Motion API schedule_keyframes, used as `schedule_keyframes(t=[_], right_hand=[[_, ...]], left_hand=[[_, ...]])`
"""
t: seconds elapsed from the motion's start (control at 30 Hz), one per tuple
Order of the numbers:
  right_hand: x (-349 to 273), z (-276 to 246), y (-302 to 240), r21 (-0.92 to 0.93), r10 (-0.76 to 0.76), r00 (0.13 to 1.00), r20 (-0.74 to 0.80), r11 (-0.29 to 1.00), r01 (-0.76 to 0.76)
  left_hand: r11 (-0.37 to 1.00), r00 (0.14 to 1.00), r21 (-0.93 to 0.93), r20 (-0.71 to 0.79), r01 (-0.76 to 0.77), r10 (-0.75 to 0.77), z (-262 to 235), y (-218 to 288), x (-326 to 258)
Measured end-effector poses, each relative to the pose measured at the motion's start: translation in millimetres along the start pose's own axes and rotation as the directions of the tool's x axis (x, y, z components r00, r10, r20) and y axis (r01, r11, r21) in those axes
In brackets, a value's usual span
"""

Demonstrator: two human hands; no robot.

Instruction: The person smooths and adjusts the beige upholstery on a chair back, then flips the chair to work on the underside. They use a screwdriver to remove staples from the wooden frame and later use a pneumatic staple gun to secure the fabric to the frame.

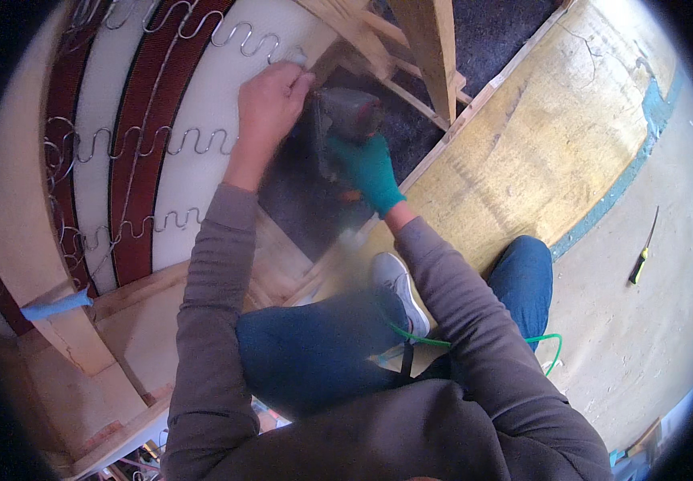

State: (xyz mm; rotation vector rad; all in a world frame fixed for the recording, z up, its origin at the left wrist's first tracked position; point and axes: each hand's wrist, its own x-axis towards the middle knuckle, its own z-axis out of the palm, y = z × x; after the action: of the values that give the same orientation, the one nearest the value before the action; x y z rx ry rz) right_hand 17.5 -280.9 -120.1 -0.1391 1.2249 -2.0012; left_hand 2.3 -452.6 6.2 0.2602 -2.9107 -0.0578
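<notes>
My right hand (366,172), in a green knitted glove, is wrapped around a dark pneumatic staple gun (348,112). The gun's front end is close to my left hand, beside the wooden frame. My bare left hand (270,100) is closed, fingertips pinched at the edge of a white panel (210,88), by the end of a wavy metal spring (242,38). A small whitish bit shows at those fingertips, too small to name. Several zigzag springs cross the panel and its dark red webbing strips (134,180).
Wooden beams (431,56) rise ahead, with dark fabric (282,200) between rails. A worn yellowish board (523,136) with a blue-green edge lies at right. A screwdriver (642,260) lies on the floor. A green hose (419,340) runs past my legs; blue tape (58,305) wraps a beam.
</notes>
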Motion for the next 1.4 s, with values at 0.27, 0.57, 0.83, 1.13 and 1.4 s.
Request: schedule_keyframes(t=[0.27, 0.57, 0.83, 1.13, 1.4], right_hand=[[-90, -196, -138, -0.909, -0.055, 0.922, 0.383, 0.154, 0.387], [-419, -503, -149, -0.671, -0.255, 0.699, -0.669, -0.199, -0.714], [-587, -526, 11, -0.265, 0.153, 0.369, -0.917, 0.459, -0.848], [-591, -508, 50, -0.374, -0.221, 0.314, -0.924, 0.342, -0.862], [-568, -464, 24, -0.177, -0.105, 0.148, -0.983, 0.377, -0.909]], left_hand=[[0.995, 0.994, -0.029, 0.056, 0.100, -0.099, -5, 8, -5], [0.986, 0.941, -0.132, 0.334, 0.099, -0.050, -77, 72, 2], [0.749, 0.721, -0.525, 0.322, -0.403, 0.613, -156, 251, -69], [0.751, 0.601, -0.560, 0.481, -0.349, 0.638, -124, 305, -73], [0.700, 0.505, -0.707, 0.568, -0.105, 0.650, -97, 339, -73]])
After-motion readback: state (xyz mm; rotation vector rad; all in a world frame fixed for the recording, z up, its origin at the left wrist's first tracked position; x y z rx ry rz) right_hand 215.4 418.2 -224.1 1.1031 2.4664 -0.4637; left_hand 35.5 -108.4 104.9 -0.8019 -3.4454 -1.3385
